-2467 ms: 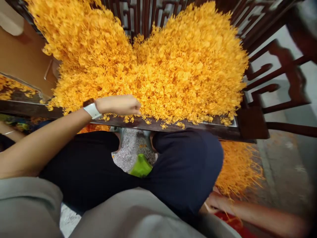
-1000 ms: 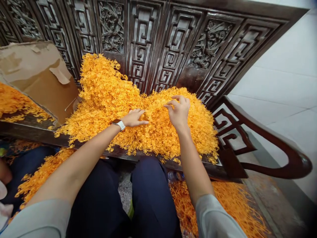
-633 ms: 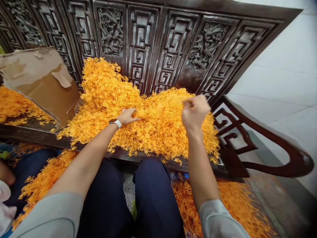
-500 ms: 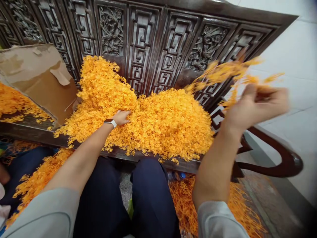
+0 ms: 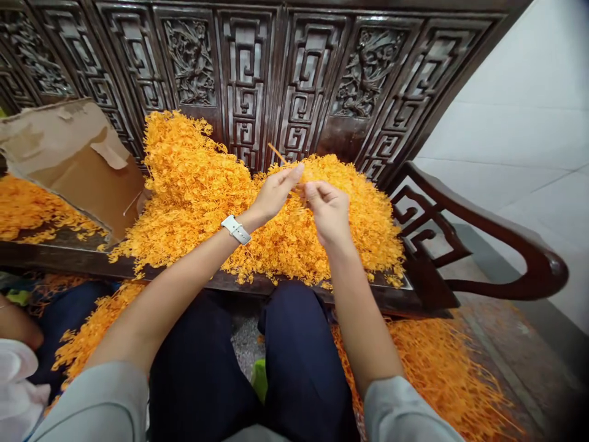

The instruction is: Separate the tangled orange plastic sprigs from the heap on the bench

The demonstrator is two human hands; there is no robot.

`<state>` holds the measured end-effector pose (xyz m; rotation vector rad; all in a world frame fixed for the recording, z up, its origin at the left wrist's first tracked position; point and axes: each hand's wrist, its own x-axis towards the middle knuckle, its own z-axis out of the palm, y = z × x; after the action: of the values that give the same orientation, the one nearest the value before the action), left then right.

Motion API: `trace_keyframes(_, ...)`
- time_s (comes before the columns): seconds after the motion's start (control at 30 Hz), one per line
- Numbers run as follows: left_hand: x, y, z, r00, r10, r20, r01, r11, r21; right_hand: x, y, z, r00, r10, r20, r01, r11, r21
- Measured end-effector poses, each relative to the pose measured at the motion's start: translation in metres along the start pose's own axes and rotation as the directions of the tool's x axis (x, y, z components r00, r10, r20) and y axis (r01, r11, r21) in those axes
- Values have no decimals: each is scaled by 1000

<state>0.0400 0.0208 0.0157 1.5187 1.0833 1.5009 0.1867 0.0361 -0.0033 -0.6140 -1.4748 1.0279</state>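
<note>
A big heap of curly orange plastic-looking sprigs (image 5: 193, 178) covers the dark wooden bench seat. Over the heap's right half, both of my hands meet almost fingertip to fingertip. My left hand (image 5: 277, 191), with a white-banded watch (image 5: 236, 229) at the wrist, is closed on a thin orange stem (image 5: 277, 153) that pokes out past its fingers. My right hand (image 5: 330, 212) pinches with thumb and forefinger just to the right, at an orange piece blending into the heap behind; its exact shape I cannot make out.
The carved bench back (image 5: 246, 73) rises behind the heap, and a curved armrest (image 5: 510, 252) juts out at right. A torn cardboard piece (image 5: 87, 166) leans at left. More orange strands (image 5: 442, 368) lie below the bench. A co-worker's arm (image 5: 18, 325) shows at far left.
My right hand has come down and left from the upper right, where it held loose orange strands. My left hand has risen off the heap and moved right to meet it.
</note>
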Motion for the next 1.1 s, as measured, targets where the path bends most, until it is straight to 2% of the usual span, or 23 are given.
trace_keyframes(0.07, 0, 2, -6, 998, -58, -18, 56, 994, -89, -10, 4, 13, 998, -29, 47, 31, 999, -37)
trace_keyframes(0.13, 1, 2, -16, 996, -76, -39, 70, 989, -128, -18, 7, 22, 998, -57, 38, 60, 995, -74)
trace_keyframes(0.2, 0, 0, -25, 996, -60, -64, 51, 990, -135, -26, 11, 28, 1000, -30, 8, 31, 999, -26)
trace_keyframes(0.3, -3, -2, -31, 997, -43, -70, 34, 992, -125, -32, 12, 31, 994, 104, -24, -98, 980, 171)
trace_keyframes(0.4, -7, -3, -32, 998, 54, -42, -55, 998, -18, -31, 8, 27, 959, 283, -34, -254, 903, 346)
trace_keyframes(0.5, -11, -4, -36, 986, 151, 70, -159, 979, 129, -25, 8, 23, 936, 343, -73, -300, 890, 343)
trace_keyframes(0.6, -16, -4, -38, 975, 151, 160, -184, 958, 218, -18, 15, 21, 965, 251, -78, -232, 953, 193)
trace_keyframes(0.77, -27, 3, -35, 985, 4, 175, -48, 968, 246, -18, 29, 17, 996, 74, 57, -76, 996, 42)
trace_keyframes(0.83, -28, 5, -35, 992, 13, 127, -49, 959, 281, -22, 29, 15, 998, 10, 61, -3, 993, -115)
trace_keyframes(0.93, -25, 2, -37, 998, 61, 12, -62, 945, 322, -29, 23, 11, 995, -99, -24, 88, 950, -298)
trace_keyframes(1.03, -21, -3, -38, 996, 25, -82, -10, 984, 177, -36, 13, 10, 984, -154, -85, 125, 951, -283)
trace_keyframes(1.1, -19, -4, -36, 993, 11, -119, 0, 996, 93, -40, 7, 10, 984, -168, -66, 148, 961, -235)
